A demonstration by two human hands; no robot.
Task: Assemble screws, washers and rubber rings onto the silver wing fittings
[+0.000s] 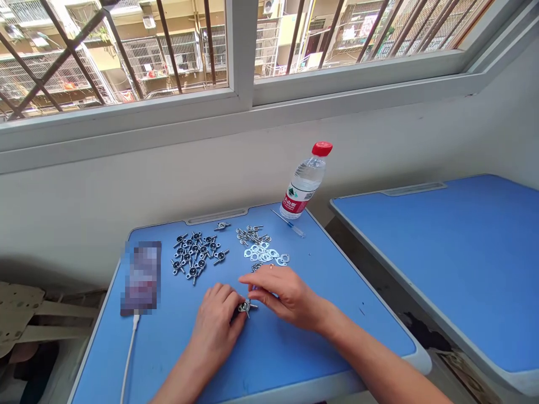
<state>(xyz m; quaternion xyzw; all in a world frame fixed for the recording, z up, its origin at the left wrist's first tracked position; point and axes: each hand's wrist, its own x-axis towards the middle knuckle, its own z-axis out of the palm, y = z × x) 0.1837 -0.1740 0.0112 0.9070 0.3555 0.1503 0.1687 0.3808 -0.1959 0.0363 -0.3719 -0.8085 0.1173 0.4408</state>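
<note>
My left hand [219,317] is closed on a small metal part [244,307], pinching it against the blue desk between thumb and fingers. The part has a flat silvery plate and a thin stem. Just above it on the right, my right hand [280,292] has thumb and fingers pinched together. A bit of purple shows between those fingers, but what they hold is mostly hidden. Beyond the right hand lie flat silver plates [261,253], small metal pieces with stems [252,234] and a little pile of tiny screws or balls [256,267], partly covered by the hand.
Several dark-centred metal fittings [197,252] lie in a group at the left, with one separate piece [222,226] behind. A phone [142,278] with a white cable [131,348] is at the left edge. A pen [290,224] and a water bottle [304,185] stand back right, near another desk [455,252].
</note>
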